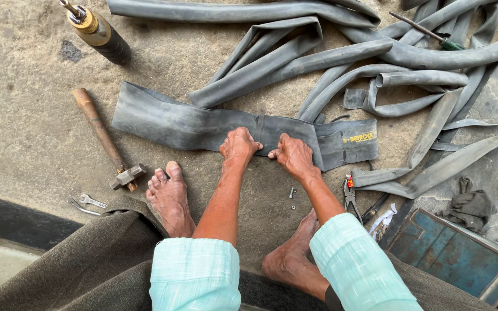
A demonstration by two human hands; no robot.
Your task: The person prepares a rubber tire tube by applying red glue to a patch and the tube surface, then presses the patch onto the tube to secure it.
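Nearest the camera: pale green sleeves (197, 270) and brown trousers (87, 265), bare feet (171, 198) planted on the concrete floor (24, 126). Blue metal box (451, 253) at lower right, a grey rag (471, 207) just beyond it. Pliers (350, 196) lying beside the right forearm; a small bolt (291, 192) between the forearms.

Left hand (238, 147) pressed flat on the wide rubber strip (180, 124), fingers curled down onto its near edge — not closed around anything. Right hand (293, 155) just beside it, same posture, thumb out toward the left hand, fingers bearing on the rubber at a fold line. Strip laid flat on the floor, running left to right directly ahead of the feet.

Left of the strip: hammer (104, 138) with wooden handle, head toward the feet; two small spanners (87, 203) near it.

Farther out — a tangle of flattened inner tubes (329, 57), a screwdriver (427, 31) resting on them at upper right. Brass-tipped cylinder (102, 34) at upper left.
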